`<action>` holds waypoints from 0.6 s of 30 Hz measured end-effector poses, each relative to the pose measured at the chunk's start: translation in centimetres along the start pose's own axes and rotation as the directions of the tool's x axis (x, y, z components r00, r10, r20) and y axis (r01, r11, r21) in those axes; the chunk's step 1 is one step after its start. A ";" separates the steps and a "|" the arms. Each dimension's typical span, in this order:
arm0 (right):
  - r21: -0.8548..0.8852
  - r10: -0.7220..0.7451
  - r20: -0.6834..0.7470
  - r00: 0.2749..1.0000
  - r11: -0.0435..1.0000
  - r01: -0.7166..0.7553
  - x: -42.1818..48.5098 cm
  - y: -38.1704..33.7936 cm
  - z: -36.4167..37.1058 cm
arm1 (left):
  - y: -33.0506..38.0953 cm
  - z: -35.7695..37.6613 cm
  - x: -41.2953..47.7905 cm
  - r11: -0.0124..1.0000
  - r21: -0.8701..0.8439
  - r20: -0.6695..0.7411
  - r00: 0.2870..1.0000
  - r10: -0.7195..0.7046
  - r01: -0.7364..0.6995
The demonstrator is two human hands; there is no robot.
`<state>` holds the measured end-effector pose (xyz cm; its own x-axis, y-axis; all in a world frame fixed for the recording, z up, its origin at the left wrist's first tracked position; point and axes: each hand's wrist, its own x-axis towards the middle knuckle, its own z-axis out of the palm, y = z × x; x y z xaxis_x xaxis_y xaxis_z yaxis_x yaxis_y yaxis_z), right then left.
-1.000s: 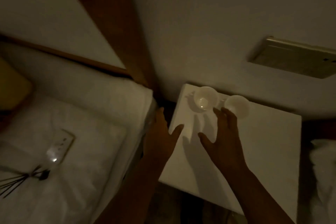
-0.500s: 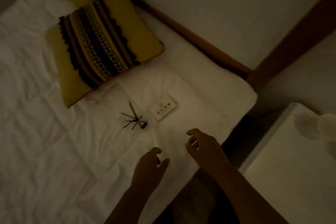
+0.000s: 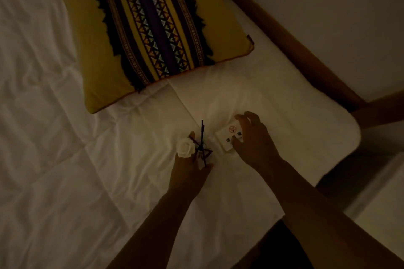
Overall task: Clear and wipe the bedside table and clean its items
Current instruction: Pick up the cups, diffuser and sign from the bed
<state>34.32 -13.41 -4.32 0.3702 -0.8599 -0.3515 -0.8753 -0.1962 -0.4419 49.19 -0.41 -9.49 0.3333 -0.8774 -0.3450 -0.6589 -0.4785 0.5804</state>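
In the head view, the left hand (image 3: 190,170) curled round a small bundle of dark sticks (image 3: 204,152) with a white rose (image 3: 185,148), low over the bed (image 3: 87,181). Just right of it, the right hand (image 3: 254,144) arched over a white card (image 3: 226,140), thumb and fingers seemingly pinching it. Only a strip of the table (image 3: 384,214) showed beyond the right forearm. These items were off the table, so that part of the clearing looked done; whether the table had been wiped could not be told.

A dim bedroom: white-sheeted bed (image 3: 65,159), patterned cushion (image 3: 153,28), wooden headboard (image 3: 284,39).
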 end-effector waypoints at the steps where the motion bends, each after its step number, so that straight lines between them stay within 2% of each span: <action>1: -0.014 0.011 0.022 1.000 1.000 -0.011 0.5 -0.1 0.3 | -0.1 0.2 0.5 1.000 -0.013 0.002 1.000 0.008 -0.008; 6: -0.047 0.059 0.014 0.998 0.997 -0.058 0.6 0.6 2.2 | 0.1 0.6 1.9 0.994 -0.111 -0.086 0.996 -0.036 0.026; 10: -0.052 0.094 0.019 0.995 0.994 -0.093 0.5 0.6 2.3 | 0.8 0.9 1.5 0.984 -0.174 -0.200 0.980 -0.006 -0.030; 14: -0.053 0.142 0.021 0.990 0.989 -0.141 -0.1 1.2 1.4 | 1.3 0.9 1.3 0.980 -0.195 -0.169 0.984 -0.060 0.026; 18: 0.119 0.202 0.081 0.976 0.970 -0.211 -3.1 3.2 1.1 | 2.9 1.1 0.3 0.985 -0.174 -0.084 0.996 -0.011 -0.004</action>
<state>30.73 -10.84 -5.51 0.2094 -0.8405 -0.4997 -0.8903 0.0474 -0.4528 46.66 -2.03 -8.68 0.3959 -0.8720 -0.2880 -0.5326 -0.4735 0.7015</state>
